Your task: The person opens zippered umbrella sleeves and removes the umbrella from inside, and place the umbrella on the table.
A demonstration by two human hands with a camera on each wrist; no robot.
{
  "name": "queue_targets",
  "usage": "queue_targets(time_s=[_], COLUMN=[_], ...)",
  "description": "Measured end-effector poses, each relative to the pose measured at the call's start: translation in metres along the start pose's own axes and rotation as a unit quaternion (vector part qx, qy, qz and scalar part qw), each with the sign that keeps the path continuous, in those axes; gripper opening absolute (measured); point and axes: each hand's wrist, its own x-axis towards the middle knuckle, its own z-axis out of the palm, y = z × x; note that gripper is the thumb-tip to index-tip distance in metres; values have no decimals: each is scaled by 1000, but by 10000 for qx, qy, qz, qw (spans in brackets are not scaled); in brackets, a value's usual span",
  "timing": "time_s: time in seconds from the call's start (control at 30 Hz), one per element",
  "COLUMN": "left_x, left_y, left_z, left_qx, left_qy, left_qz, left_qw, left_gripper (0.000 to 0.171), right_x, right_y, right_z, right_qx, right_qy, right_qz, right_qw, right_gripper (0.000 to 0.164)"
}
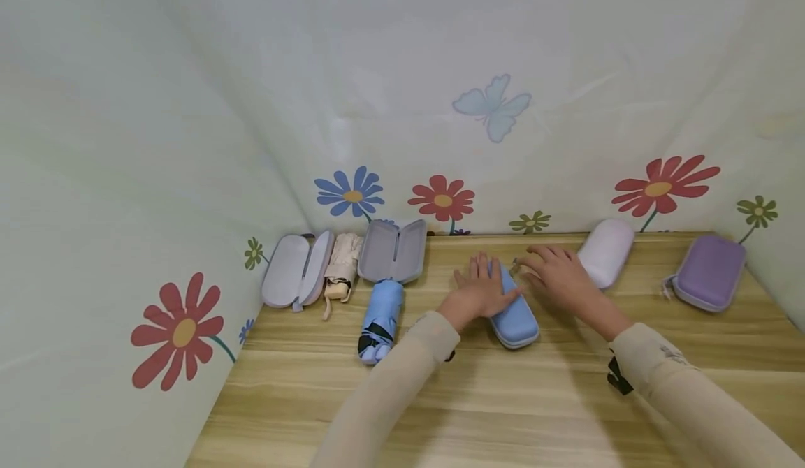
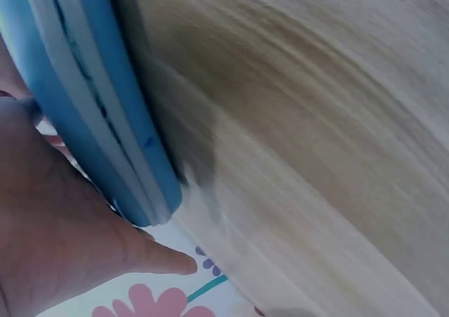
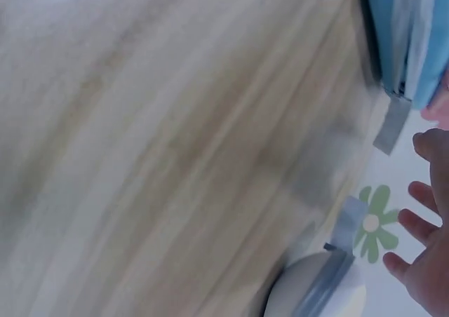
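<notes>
A blue zippered hard case (image 1: 516, 323) lies closed on the wooden table in the head view. My left hand (image 1: 481, 292) rests on its left side and top, fingers straight and thumb laid across the lid. In the left wrist view the pale zipper band (image 2: 95, 99) runs along the side of the case, next to that hand. My right hand (image 1: 558, 278) hovers by the far end of the case, fingers spread and slightly bent, with nothing between them. A grey tab (image 3: 393, 124) sticks out from the zipper end, close to the right thumb in the right wrist view.
Right of the hands lie a white case (image 1: 608, 251) and a purple case (image 1: 711, 272). On the left, a light grey case (image 1: 286, 269) and a darker grey case (image 1: 379, 248) stand open, with a beige folded umbrella (image 1: 344, 255) between them. A blue folded umbrella (image 1: 383, 307) lies in front.
</notes>
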Motion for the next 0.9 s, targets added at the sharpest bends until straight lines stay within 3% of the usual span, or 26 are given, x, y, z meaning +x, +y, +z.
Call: queue_targets(time_s=[0.1, 0.2, 0.33, 0.43, 0.53, 0.6, 0.73, 0.9], left_x=[-1, -6, -17, -22, -23, -22, -23, -27], left_y=[-5, -9, -13, -15, -18, -19, -17, -8], left_z=[-5, -14, -29, -37, -39, -39, -41, -32], left_qx=[125, 666, 1423, 1699, 1875, 1864, 1614, 1174], left_qy=[-88, -193, -446, -655, -739, -759, -540, 147], left_qz=[342, 1093, 2272, 2703, 2723, 2597, 2073, 1054], left_qw=[9993, 9916, 9624, 9454, 9409, 9445, 9634, 9874], left_gripper=[81, 69, 59, 61, 68, 70, 72, 79], right_x=[-4, -8, -12, -14, -15, -16, -19, -21], right_y=[2, 3, 4, 5, 5, 6, 10, 13], right_z=[-9, -18, -25, -30, -33, -35, -38, -40], right_qx=[85, 74, 37, 17, 31, 100, 274, 437], right_qy=[-53, -62, -172, -355, -595, -705, -702, -568], right_qz=[267, 442, 717, 935, 1092, 1190, 1416, 1622], right_qw=[9996, 9990, 9973, 9950, 9922, 9903, 9871, 9841], right_gripper=[39, 43, 49, 55, 60, 62, 65, 65])
